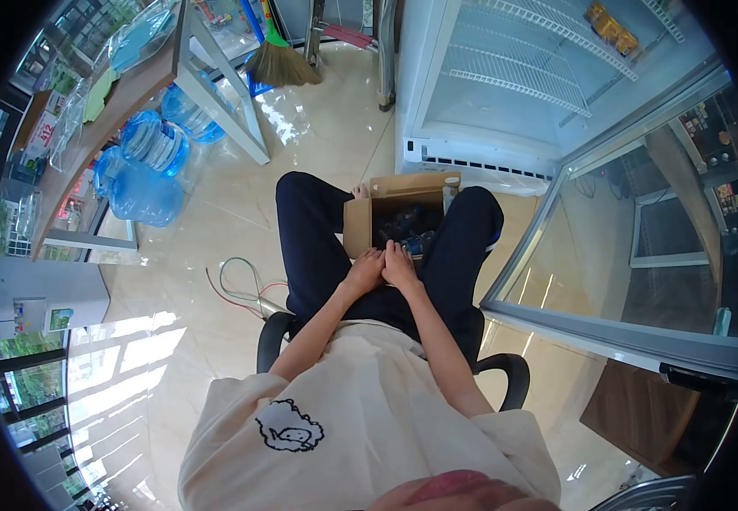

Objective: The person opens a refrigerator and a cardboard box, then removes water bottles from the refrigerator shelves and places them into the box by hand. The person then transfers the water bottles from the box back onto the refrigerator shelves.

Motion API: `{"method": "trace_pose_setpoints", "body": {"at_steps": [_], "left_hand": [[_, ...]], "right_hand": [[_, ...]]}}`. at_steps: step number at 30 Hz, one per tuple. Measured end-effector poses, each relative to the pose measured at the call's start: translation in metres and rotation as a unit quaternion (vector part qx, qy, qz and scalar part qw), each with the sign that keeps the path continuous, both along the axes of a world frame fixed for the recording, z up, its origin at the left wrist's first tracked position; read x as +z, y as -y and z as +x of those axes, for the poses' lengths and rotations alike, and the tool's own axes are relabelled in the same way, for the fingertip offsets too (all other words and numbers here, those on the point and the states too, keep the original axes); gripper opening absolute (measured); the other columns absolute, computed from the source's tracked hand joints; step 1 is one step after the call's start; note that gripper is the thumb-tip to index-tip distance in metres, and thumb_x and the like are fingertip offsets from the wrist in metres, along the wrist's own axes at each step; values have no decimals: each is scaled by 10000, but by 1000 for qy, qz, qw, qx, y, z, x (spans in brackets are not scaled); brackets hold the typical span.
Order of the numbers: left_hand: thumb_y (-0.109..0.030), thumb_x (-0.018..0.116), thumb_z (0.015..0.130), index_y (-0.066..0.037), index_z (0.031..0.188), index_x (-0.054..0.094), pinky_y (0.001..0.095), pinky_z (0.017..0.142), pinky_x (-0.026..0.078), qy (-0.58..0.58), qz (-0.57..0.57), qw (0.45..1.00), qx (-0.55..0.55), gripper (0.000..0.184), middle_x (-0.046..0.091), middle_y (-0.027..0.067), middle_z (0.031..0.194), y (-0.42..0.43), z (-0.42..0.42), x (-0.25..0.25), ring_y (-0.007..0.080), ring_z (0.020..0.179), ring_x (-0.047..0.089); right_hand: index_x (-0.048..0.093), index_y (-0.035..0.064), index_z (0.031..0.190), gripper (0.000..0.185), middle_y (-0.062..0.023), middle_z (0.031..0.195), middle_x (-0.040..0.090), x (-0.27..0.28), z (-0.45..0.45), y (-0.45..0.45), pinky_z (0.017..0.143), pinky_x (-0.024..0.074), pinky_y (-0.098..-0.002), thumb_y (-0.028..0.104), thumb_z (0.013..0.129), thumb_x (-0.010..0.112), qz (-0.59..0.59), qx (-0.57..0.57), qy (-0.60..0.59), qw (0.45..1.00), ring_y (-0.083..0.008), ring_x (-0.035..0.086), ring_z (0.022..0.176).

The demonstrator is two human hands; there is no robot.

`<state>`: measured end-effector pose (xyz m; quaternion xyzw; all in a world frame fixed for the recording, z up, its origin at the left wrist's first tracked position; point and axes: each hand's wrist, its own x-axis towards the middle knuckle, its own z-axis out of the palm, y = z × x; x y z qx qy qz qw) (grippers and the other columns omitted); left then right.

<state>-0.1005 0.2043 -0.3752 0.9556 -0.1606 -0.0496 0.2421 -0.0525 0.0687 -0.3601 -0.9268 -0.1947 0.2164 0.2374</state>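
Observation:
A small open cardboard box (356, 228) stands on the floor between my knees, its flaps folded outward. Inside it are dark, hard-to-make-out items, among them what look like plastic bottles (418, 245). My left hand (366, 271) and my right hand (399, 266) are side by side, touching, at the near edge of the box. The fingers of both are curled closed. Whatever lies between them, if anything, is too small or hidden to name.
To the right, the door (616, 247) of an upright glass-fronted fridge (480, 153) hangs open; a yellow-orange pack (612, 30) is on a wire shelf. Large blue water bottles (146, 200) stand left by a table (114, 111). A broom (282, 66) is behind. I sit on a chair (514, 379).

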Motion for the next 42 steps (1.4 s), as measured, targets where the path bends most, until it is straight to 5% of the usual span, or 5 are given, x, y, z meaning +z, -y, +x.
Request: {"method": "trace_pose_setpoints", "body": {"at_steps": [27, 31, 35, 38, 42], "left_hand": [[-148, 704, 804, 34, 1129, 622, 483, 917, 505, 30, -13, 993, 117, 381, 688, 202, 1063, -30, -29, 3, 381, 1047, 641], [-194, 700, 852, 43, 1129, 611, 504, 867, 519, 14, -84, 975, 203, 375, 683, 218, 1007, -32, -26, 5, 394, 983, 651], [-294, 662, 936, 41, 1157, 595, 530, 843, 521, -29, -99, 972, 209, 407, 676, 232, 1013, -15, -15, 0, 419, 967, 649], [-367, 626, 967, 8, 1181, 593, 544, 850, 533, -18, -25, 987, 157, 433, 677, 245, 1050, -4, -14, -8, 430, 1015, 649], [-360, 640, 954, -11, 1205, 598, 542, 862, 556, -88, 67, 984, 141, 432, 699, 233, 1044, -1, -15, 8, 445, 1019, 671]], "right_hand": [[471, -6, 1255, 443, -268, 1198, 559, 22, -22, -34, 971, 481, -540, 9, 833, 606, 64, 84, 38, 994, -479, 572, 1135], [592, 77, 1185, 324, -185, 1141, 607, 114, -40, -22, 902, 507, -491, 4, 872, 636, 358, 48, 164, 918, -409, 613, 1041], [642, 100, 1013, 361, -90, 976, 639, 231, -48, 34, 770, 481, -378, -2, 736, 851, 368, -125, 510, 767, -267, 628, 863], [390, 103, 1125, 720, -86, 1092, 429, 277, -36, 97, 884, 390, -384, 103, 676, 953, 265, -302, 687, 606, -252, 450, 1008], [363, 146, 1115, 782, -84, 1064, 403, 313, 12, 124, 830, 374, -385, 90, 614, 961, 296, -289, 662, 624, -242, 442, 979]]}}
